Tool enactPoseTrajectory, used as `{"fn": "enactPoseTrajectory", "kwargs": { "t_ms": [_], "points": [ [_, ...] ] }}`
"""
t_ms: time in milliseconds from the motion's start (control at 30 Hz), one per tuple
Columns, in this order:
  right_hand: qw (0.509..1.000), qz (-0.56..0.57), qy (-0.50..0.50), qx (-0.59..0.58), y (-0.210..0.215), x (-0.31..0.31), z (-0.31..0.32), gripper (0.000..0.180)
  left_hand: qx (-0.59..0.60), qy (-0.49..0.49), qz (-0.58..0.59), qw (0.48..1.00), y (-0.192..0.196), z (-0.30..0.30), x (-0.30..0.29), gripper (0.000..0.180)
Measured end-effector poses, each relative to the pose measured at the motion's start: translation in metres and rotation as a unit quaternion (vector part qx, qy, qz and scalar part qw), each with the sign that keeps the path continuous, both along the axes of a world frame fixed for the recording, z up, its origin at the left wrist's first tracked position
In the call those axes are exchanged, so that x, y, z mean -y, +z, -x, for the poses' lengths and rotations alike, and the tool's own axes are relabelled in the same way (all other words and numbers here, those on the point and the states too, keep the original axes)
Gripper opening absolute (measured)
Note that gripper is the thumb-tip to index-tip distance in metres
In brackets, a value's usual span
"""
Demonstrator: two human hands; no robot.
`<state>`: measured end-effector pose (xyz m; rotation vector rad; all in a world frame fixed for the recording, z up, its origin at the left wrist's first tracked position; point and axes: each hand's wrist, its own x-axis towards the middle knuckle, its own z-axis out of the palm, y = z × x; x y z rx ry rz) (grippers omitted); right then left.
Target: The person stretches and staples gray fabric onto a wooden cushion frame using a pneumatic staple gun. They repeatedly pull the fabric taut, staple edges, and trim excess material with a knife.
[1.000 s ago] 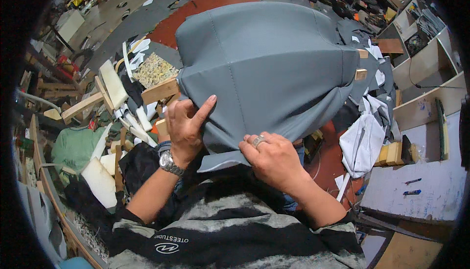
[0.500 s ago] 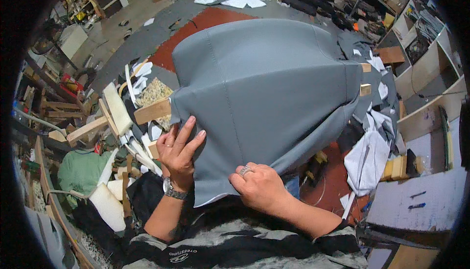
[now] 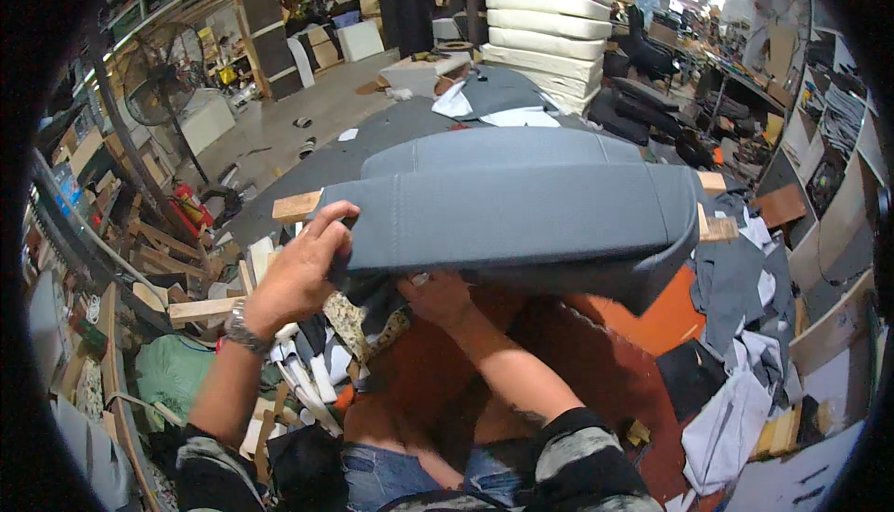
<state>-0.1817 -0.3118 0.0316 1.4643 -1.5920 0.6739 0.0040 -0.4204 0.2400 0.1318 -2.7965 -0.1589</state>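
Note:
A grey upholstered piece [image 3: 521, 214] with stitched seams stands tilted in front of me, its long front panel facing me. Wooden bars [image 3: 296, 206] stick out from both of its ends. My left hand [image 3: 303, 270], a watch on the wrist, grips the left end of the grey cover, fingers curled over the edge. Beneath the front edge, my right hand [image 3: 436, 298] is closed on the cover's lower edge near the left side. Its fingertips are partly hidden in shadow, and a ring shows. The cover's loose lower right corner hangs down.
White foam slabs [image 3: 545, 32] are stacked at the back. A standing fan [image 3: 168, 79] is at the far left. Fabric scraps [image 3: 731, 419] lie on the right beside shelving [image 3: 833, 242]. Foam and wood offcuts crowd the left, near a green bundle [image 3: 172, 372].
The grey piece has tipped so its front panel faces me, and its underside edge has lifted. My right hand has gone under the front edge. The view has risen toward the room.

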Motion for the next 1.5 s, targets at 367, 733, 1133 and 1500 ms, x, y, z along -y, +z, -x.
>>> {"fn": "enactPoseTrajectory", "kwargs": {
  "t_ms": [367, 733, 1133, 1500],
  "points": [
    [0.988, -0.087, -0.035, 0.122, 0.020, 0.079, 0.010, 0.043, 0.001, 0.028, 0.130, 0.991, -0.006, 0.070, 0.043, 0.131],
    [0.878, -0.118, -0.319, 0.337, -0.140, -0.238, 0.018, 0.040, -0.206, -0.031, 0.288, 0.935, -0.027, 0.115, 0.045, 0.088],
    [0.304, -0.291, -0.650, 0.633, -0.287, -0.511, -0.062, 0.079, -0.172, 0.057, 0.306, 0.935, 0.033, 0.224, -0.069, 0.072],
    [0.330, 0.135, -0.482, 0.800, -0.290, -0.521, 0.005, 0.034, -0.185, 0.092, 0.269, 0.941, 0.000, 0.178, -0.016, 0.080]
  ]
}}
